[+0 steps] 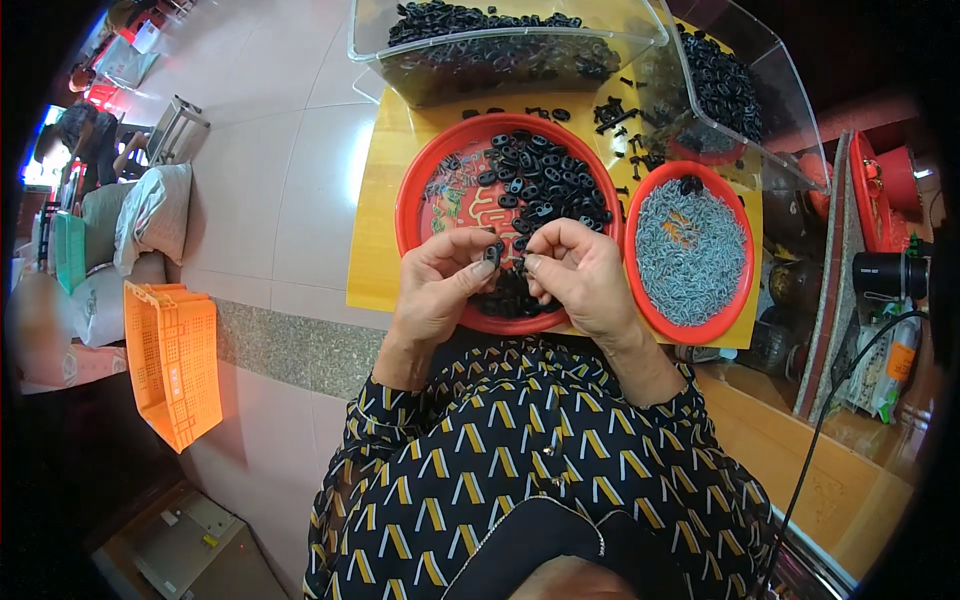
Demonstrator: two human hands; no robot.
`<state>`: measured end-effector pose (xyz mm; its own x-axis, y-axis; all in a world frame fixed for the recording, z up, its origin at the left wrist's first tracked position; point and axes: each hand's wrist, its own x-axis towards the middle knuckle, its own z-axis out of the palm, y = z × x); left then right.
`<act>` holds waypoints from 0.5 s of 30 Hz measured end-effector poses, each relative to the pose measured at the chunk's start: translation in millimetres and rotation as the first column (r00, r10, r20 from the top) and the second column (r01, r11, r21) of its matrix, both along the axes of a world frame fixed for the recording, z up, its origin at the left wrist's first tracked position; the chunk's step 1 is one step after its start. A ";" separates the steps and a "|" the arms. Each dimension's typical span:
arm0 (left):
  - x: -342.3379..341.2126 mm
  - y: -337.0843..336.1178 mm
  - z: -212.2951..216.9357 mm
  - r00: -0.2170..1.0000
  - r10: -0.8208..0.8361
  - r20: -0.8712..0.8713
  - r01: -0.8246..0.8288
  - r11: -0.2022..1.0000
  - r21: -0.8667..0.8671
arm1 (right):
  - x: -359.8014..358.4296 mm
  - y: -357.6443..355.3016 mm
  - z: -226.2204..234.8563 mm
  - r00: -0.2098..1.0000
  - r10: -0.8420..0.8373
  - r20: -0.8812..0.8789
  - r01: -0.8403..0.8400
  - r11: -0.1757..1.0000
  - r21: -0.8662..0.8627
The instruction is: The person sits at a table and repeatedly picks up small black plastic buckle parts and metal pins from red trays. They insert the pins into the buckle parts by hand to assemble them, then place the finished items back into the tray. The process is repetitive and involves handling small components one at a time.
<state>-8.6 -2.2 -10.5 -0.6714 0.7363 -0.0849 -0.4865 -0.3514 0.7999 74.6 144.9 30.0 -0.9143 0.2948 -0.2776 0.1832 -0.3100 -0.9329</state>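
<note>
Both hands are up over the near edge of the big red plate (415,200), which sits on a yellow board (375,240). The left hand (437,285) has a small black plastic piece (492,254) pinched between thumb and forefinger, held upright just above the plate's near rim. The right hand (580,275) is right beside it, fingers curled in and fingertips nearly touching the left ones — it looks pinched on something tiny, but I can't make out what, too small to tell.

The plate holds a heap of the same black pieces (545,180), mostly piled toward its right and far side, with more under the hands; the left part of the plate is mostly bare, with a thin scatter of small bits on it. Just to the right, touching or almost touching it, there's a smaller red plate (742,300) full of little grey metal bits (690,250).

Behind the plates are two clear plastic bins — one straight ahead (500,50) and one tilted off to the right (740,90) — both loaded with more black pieces. A few loose ones lie on the board between the bins and the plates.

Off to the left on the tiled floor there's an orange crate (170,360) and some stuffed white sacks (150,215). The person's wearing a black top with a yellow and white pattern (520,450).
</note>
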 end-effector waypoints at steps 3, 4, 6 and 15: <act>1.4 0.1 1.0 1.000 0.012 -0.023 -0.012 1.000 -0.017 | -0.4 -1.9 1.1 1.000 0.011 0.010 -0.012 0.999 0.052; 1.8 0.5 1.6 1.000 0.014 -0.025 -0.015 1.000 -0.016 | -0.2 -1.9 0.3 1.000 0.009 0.010 -0.010 0.999 0.053; 2.2 0.8 2.2 0.999 0.011 -0.042 -0.013 0.999 -0.043 | -0.1 -1.9 -1.3 1.000 0.011 0.008 -0.011 0.999 0.051; 5.0 -0.1 4.2 0.990 -0.013 -0.138 -0.007 0.990 -0.140 | 1.2 -1.4 -2.1 1.000 0.024 0.013 -0.026 0.994 0.104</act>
<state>-3.7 -2.3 -6.3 -0.6817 0.7257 -0.0932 -0.3683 -0.2304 0.9007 75.8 143.5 28.0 -0.9186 0.2999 -0.2575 0.2011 -0.2063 -0.9576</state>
